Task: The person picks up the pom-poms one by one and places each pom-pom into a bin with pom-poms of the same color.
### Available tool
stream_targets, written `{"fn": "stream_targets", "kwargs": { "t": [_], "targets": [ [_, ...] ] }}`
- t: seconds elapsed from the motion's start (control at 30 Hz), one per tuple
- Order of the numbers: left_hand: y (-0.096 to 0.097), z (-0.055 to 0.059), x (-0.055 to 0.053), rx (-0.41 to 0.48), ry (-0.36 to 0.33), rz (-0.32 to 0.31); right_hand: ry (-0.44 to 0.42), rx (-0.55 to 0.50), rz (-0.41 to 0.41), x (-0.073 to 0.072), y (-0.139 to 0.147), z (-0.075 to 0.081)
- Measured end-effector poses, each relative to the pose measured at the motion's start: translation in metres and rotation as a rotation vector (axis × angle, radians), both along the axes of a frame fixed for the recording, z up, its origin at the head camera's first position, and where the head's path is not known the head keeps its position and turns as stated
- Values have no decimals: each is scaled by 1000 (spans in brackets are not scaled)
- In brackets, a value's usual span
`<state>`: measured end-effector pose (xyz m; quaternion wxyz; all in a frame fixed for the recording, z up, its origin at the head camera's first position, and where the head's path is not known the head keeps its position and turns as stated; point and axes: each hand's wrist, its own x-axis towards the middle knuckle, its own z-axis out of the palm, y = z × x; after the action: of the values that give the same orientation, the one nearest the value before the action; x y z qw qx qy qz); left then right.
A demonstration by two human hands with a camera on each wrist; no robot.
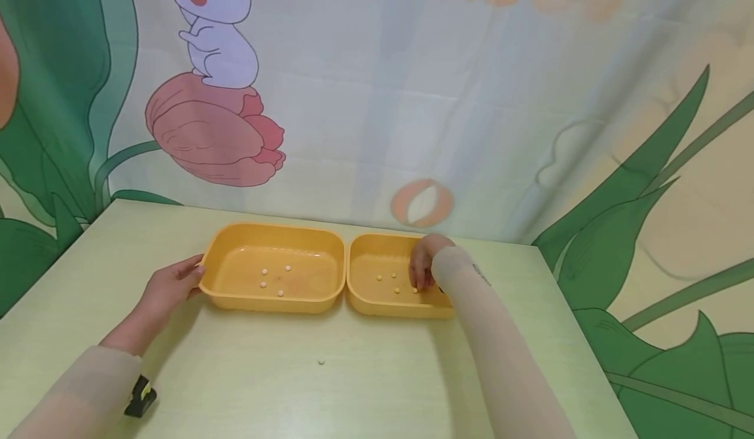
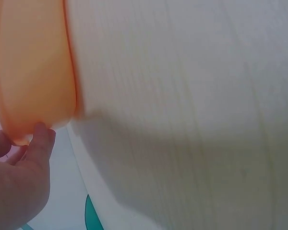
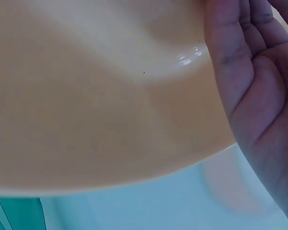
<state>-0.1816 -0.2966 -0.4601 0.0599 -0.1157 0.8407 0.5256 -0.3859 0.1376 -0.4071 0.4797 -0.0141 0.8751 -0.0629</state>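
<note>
My left hand point(image 1: 167, 290) pinches the left end of a larger yellow plastic tray point(image 1: 273, 305), thumb and fingers at its rim. In the left wrist view, the fingers of that hand meet the corner of the tray point(image 2: 33, 67). Several small white pellets point(image 1: 263, 284) lie on this tray's floor. Inside the smaller yellow tray point(image 1: 400, 309), my right hand point(image 1: 425, 262) reaches down, its fingertips right at a small yellow pellet point(image 1: 415, 290). More yellow pellets point(image 1: 394, 275) lie to its left. The right wrist view leaves the fingertips out of frame, so I cannot tell whether they pinch anything.
Both trays stand side by side on a pale table point(image 1: 377, 386). A single small whitish pellet point(image 1: 321, 362) lies on the table in front of them. Behind the table hangs a printed cloth point(image 1: 353, 99). A black strap piece point(image 1: 141, 397) shows by the left sleeve.
</note>
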Motion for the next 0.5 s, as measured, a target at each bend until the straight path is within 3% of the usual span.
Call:
{"fn": "stream_targets", "kwargs": {
  "t": [0.37, 0.5],
  "targets": [
    [1, -1, 0, 8, -13, 12, -91, -54, 77, -9, 6, -3],
    [1, 1, -1, 6, -21, 18, -85, -115, 90, -11, 12, 4]
  ]
}}
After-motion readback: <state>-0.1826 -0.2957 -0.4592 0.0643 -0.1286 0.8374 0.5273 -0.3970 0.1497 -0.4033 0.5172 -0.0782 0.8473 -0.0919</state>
